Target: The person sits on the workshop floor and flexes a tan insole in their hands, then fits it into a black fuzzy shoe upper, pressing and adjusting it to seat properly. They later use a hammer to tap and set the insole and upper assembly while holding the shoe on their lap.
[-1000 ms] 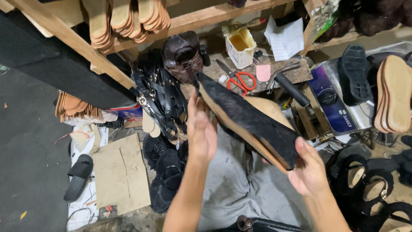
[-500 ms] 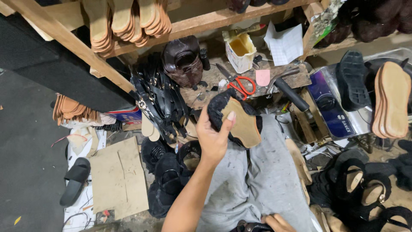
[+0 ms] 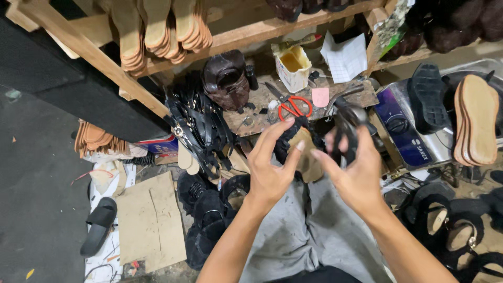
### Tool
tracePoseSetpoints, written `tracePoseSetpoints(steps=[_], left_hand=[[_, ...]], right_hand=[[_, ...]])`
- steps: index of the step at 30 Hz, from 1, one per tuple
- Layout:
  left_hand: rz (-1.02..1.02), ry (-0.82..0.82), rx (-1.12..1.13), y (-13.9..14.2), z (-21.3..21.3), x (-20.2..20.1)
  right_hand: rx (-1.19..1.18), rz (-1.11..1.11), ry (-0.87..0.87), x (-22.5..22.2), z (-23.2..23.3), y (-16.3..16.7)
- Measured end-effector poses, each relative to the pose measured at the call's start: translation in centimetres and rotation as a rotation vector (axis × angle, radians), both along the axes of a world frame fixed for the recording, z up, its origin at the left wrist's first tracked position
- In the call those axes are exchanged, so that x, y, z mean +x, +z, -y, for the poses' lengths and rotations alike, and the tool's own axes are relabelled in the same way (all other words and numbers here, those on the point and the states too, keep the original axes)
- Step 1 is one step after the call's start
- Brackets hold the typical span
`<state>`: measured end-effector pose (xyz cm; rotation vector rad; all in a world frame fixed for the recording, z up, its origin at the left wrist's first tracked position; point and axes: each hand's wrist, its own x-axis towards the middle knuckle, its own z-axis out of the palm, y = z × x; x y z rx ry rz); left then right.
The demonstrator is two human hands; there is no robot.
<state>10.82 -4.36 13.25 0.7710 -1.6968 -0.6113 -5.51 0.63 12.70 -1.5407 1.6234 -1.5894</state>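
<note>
Cluttered shoe workshop, wooden shelf of tan soles upper left, red-handled scissors (image 3: 293, 107) on the bench at upper centre. Left hand (image 3: 270, 167) grips a tan insole with black fuzzy edge (image 3: 301, 149) mid-frame; right hand (image 3: 356, 173) is closed on a black strap loop (image 3: 348, 133). Strap looks not yet attached, so assembly seems barely begun.
</note>
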Motion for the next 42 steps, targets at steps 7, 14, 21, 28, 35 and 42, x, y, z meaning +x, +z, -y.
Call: tracePoseSetpoints(steps=[7,14,21,28,35,42], left_hand=[[0.302,0.190,-0.216,2.4,0.3,1.9],[0.213,0.120,-0.153,0.0,1.0,2.3],[-0.384,-0.153,0.340,-1.8,1.2,-0.2],[-0.181,-0.209,0.331,-0.1,-1.7,-0.1],[-0.019,-0.227,0.259,1.7,-3.9,-0.3],[-0.109,-0.305,0.342,1.7,-3.4,0.7]], right_hand=[[-0.070,0.079,0.094,1.9,2.8,0.4],[-0.010,0.020,0.008,1.7,2.9,-1.2],[0.122,0.306,0.310,-0.8,2.3,2.7],[0.358,-0.394,0.543,-3.9,-2.8,5.2],[0.521,-0.723,0.472,-3.5,-4.0,7.7],[0.454,-1.112,0.293,-2.6,-4.0,6.3]])
